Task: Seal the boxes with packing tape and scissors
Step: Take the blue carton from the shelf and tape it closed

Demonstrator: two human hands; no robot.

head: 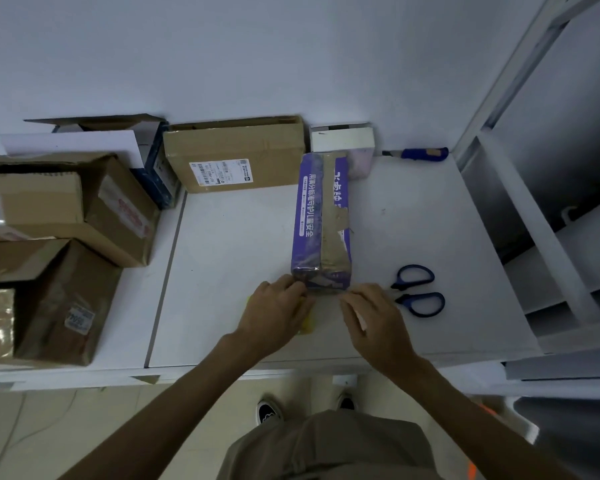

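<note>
Left hand (274,313) at glossy (taped) box (321,220)

Taped purple box (321,220) lies lengthwise, blue scissors (418,289) beside it.

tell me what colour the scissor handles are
Blue; the scissors show best in the head view.

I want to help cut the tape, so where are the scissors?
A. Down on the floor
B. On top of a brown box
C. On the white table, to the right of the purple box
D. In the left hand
C: the blue-handled scissors lie flat on the white table, just right of the near end of the purple box, beside the right hand.
</note>
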